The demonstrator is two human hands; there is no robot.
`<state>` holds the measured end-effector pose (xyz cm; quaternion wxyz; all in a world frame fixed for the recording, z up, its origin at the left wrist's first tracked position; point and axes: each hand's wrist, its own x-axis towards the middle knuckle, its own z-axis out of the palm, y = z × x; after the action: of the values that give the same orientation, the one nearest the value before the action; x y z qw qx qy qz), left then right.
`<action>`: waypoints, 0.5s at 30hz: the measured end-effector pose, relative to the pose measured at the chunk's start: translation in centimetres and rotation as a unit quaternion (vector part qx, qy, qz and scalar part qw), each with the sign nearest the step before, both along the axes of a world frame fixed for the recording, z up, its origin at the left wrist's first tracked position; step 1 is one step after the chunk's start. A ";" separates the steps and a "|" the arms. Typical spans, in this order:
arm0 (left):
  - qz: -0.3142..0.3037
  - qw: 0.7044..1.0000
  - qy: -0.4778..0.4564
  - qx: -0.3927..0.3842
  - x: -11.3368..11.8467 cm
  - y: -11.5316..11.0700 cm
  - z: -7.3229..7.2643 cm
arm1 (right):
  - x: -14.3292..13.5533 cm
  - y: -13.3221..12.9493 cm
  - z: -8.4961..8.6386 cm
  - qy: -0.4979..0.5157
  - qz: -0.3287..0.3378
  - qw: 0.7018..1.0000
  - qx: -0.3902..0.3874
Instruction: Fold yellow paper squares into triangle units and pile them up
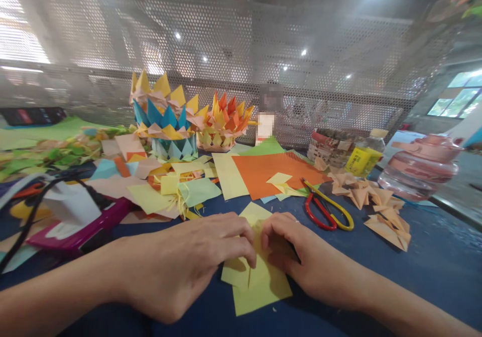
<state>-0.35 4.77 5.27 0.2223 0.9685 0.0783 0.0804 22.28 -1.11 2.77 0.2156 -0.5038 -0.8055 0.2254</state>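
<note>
Pale yellow paper (259, 294) lies on the dark blue tabletop right in front of me, with at least two pieces overlapping and a fold or slit line near the middle. My left hand (196, 256) comes in from the left, its fingers curled down onto the paper's upper left part. Opposite it, my right hand (297, 251) has its fingertips bent against the paper's upper right part. Both hands hide the stretch of paper under their fingers. Scissors (327, 209) with one red and one yellow handle lie beyond my right hand, apart from it.
Paper crowns, one blue and yellow (175, 143) and one orange (226, 126), stand at the back. Orange sheets (263, 174) and cut scraps lie ahead. A purple tool (81, 231) is at left; folded peach pieces (389, 224), a yellow-labelled bottle (364, 156) and a pink jug (419, 169) at right.
</note>
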 end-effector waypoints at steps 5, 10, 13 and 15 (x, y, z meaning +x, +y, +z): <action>0.008 0.999 -0.011 0.029 -0.1 0.6 -0.8 | 0.0 0.1 -0.1 0.001 0.012 1.000 0.013; 0.004 1.000 -0.025 0.000 0.0 0.8 -0.7 | 0.1 -0.1 -0.3 0.008 0.018 1.000 0.024; -0.001 0.999 -0.031 -0.023 0.2 1.1 -0.7 | 0.0 -0.1 -0.3 0.010 0.013 1.000 0.019; 0.000 0.999 -0.040 -0.036 0.4 1.3 -1.1 | -0.2 -0.2 -0.3 0.006 0.002 1.000 0.012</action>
<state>0.04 6.07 4.17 0.2597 0.9559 0.0725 0.1167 22.12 -1.26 2.50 0.2263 -0.4983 -0.8076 0.2197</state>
